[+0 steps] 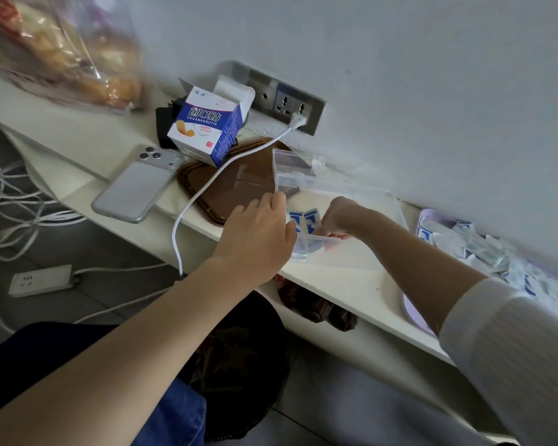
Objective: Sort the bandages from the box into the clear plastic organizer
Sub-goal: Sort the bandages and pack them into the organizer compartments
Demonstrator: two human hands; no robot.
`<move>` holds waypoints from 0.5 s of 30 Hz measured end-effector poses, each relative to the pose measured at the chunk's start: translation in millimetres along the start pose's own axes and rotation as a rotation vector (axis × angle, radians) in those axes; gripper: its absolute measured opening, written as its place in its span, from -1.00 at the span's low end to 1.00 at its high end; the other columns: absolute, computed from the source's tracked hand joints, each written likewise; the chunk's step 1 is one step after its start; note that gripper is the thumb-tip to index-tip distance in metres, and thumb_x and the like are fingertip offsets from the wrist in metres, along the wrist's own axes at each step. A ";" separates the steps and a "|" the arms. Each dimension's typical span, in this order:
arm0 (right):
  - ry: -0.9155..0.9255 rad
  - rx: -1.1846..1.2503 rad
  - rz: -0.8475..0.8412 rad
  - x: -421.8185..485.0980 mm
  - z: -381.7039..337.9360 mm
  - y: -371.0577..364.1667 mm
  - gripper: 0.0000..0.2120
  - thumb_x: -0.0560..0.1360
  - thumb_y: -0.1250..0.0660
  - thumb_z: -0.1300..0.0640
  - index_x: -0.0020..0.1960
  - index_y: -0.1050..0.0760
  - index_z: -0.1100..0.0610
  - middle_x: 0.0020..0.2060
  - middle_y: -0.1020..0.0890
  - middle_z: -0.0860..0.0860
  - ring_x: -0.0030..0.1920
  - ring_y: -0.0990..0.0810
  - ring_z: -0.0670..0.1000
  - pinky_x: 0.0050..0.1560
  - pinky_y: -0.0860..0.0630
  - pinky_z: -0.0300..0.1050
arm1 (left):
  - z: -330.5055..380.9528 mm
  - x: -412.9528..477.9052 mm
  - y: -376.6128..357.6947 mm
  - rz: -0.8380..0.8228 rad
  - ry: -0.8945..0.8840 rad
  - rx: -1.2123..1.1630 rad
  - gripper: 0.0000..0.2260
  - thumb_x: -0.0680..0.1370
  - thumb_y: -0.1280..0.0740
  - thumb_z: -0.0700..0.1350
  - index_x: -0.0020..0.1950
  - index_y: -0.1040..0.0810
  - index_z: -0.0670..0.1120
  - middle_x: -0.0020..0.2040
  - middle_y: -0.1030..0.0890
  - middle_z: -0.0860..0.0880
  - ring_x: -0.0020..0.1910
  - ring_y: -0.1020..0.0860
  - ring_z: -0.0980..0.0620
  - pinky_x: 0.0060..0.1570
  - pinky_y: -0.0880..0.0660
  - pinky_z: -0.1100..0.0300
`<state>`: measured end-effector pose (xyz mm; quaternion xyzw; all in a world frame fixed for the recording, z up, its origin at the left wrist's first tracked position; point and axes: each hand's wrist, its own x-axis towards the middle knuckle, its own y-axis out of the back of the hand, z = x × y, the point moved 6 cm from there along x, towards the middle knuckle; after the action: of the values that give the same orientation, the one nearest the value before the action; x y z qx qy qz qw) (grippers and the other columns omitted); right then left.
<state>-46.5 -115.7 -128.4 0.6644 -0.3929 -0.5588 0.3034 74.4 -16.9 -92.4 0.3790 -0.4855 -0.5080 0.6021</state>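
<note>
**Item: bandage sorting, in progress.**

- **Organizer** [351,194]: clear plastic, lid off or folded back. It stood on the counter [335,278] close to the wall, directly in front of the person so both hands could reach in.
- **Bandages** [304,221]: two blue-and-white wrapped strips stood upright side by side at the near left corner of the organizer, apparently being lined up on edge to save room.
- **Right hand** [337,220]: reached into the organizer with fingers curled. Its grip looked pinched shut on the lower edge of the bandages, probably to seat them.
- **Left hand** [260,230]: lay against the organizer's left wall with the thumb beside the bandages, likely steadying the light case. Whether its grip clasped the wall or only pressed on it could not be told.
- **Box** [207,127]: blue and white, with its top flaps open. It stood well to the left on the edge of a brown tray [239,185], apart from the work.
- **Heap of bandages** [484,249]: lay loose on a lilac plate [413,313] at the right, near the working hand as the supply. Most of the sorting was judged still to do.
- **Also present:** a phone [136,185] lying face down, and a white cable [187,214] running to the wall socket [290,104].
</note>
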 end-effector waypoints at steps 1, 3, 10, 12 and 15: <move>0.011 -0.011 0.000 0.2 -2.0 0.7 -0.66 0.45 -0.41 0.11 0.13 -0.46 0.26 0.00 -0.60 0.11 -0.26 -0.53 0.00 -0.34 -0.44 -0.27 | 0.0 0.8 -0.6 -0.006 0.008 -0.003 -0.68 0.62 -0.05 0.03 0.31 -0.25 -0.10 0.21 -0.46 -0.05 0.11 -0.47 0.01 -0.07 -0.20 0.23; 0.029 -0.073 0.020 0.0 -4.2 2.0 -0.73 0.47 -0.39 0.09 0.05 -0.42 0.21 -0.02 -0.58 0.11 -0.18 -0.60 0.00 -0.23 -0.50 -0.28 | -0.4 1.4 -0.4 -0.008 0.020 0.000 -0.68 0.62 -0.05 0.03 0.31 -0.25 -0.10 0.20 -0.47 -0.05 0.11 -0.48 0.00 -0.07 -0.21 0.22; 0.033 -0.044 -0.010 -0.7 -4.3 -5.3 -0.83 0.52 -0.29 0.15 -0.18 -0.37 0.20 0.04 -0.63 0.15 -0.02 -0.67 0.12 -0.19 -0.55 -0.17 | 1.7 -2.4 5.8 0.029 0.053 0.095 -0.68 0.60 -0.06 0.02 0.28 -0.31 -0.10 0.16 -0.51 -0.06 0.09 -0.46 -0.02 0.04 -0.30 0.13; 0.030 -0.013 -0.004 -1.3 -4.2 -4.0 -0.86 0.54 -0.27 0.15 -0.05 -0.38 0.23 0.04 -0.61 0.15 -0.05 -0.66 0.11 -0.10 -0.56 -0.13 | 0.7 -3.1 8.4 0.030 0.075 0.146 -0.68 0.61 -0.05 0.03 0.26 -0.35 -0.11 0.17 -0.50 -0.07 0.13 -0.43 -0.05 0.10 -0.29 0.09; 0.030 0.017 0.000 0.0 -0.7 -2.3 -0.85 0.55 -0.25 0.16 -0.02 -0.38 0.25 -0.03 -0.58 0.14 -0.14 -0.61 0.10 -0.20 -0.52 -0.17 | 0.0 -4.2 8.8 0.013 0.095 0.191 -0.67 0.61 -0.01 0.04 0.22 -0.37 -0.11 0.17 -0.49 -0.07 0.16 -0.40 -0.05 0.13 -0.28 0.08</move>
<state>-45.4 -114.5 -130.2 0.6753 -0.3932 -0.5451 0.3036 76.5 -11.0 -84.9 0.4551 -0.5050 -0.4373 0.5888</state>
